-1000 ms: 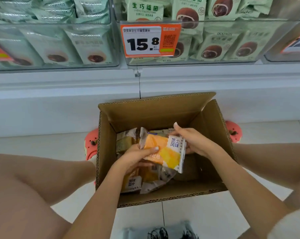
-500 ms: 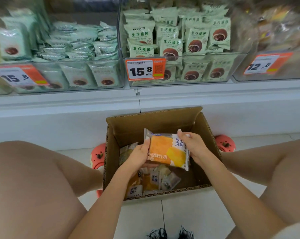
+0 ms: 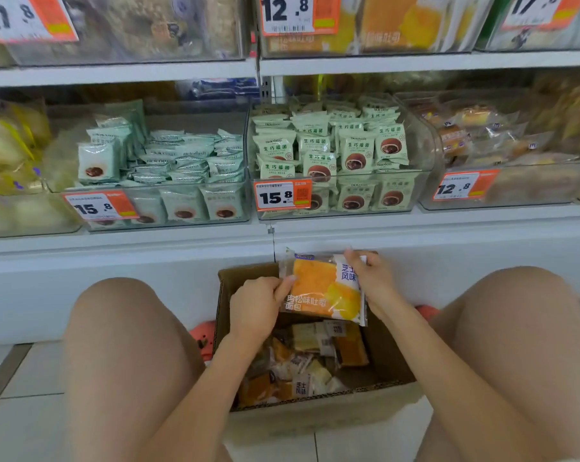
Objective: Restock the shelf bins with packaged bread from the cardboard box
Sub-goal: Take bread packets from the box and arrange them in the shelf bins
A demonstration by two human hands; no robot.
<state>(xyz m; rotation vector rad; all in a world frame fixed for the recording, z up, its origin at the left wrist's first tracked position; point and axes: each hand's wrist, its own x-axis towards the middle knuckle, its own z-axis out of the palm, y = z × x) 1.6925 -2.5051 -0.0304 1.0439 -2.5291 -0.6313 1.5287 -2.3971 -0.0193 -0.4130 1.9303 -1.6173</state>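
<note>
An orange-and-white packaged bread [image 3: 325,288] hangs above the open cardboard box [image 3: 386,365], held at both ends. My left hand [image 3: 257,306] pinches its left edge and my right hand [image 3: 371,278] grips its upper right corner. Several more bread packs [image 3: 301,368] lie loose in the bottom of the box. A clear shelf bin [image 3: 398,31] on the upper shelf holds matching orange bread behind a 12.8 price tag.
Clear bins of green snack packs [image 3: 331,151] and pale green packs [image 3: 168,158] fill the lower shelf, with orange price tags [image 3: 282,195] in front. My knees flank the box on the white tiled floor. Pink shoes [image 3: 202,335] show beside the box.
Both hands have lifted the orange bread pack up out of the box, and my head has tilted upward, bringing the upper shelf bins into view.
</note>
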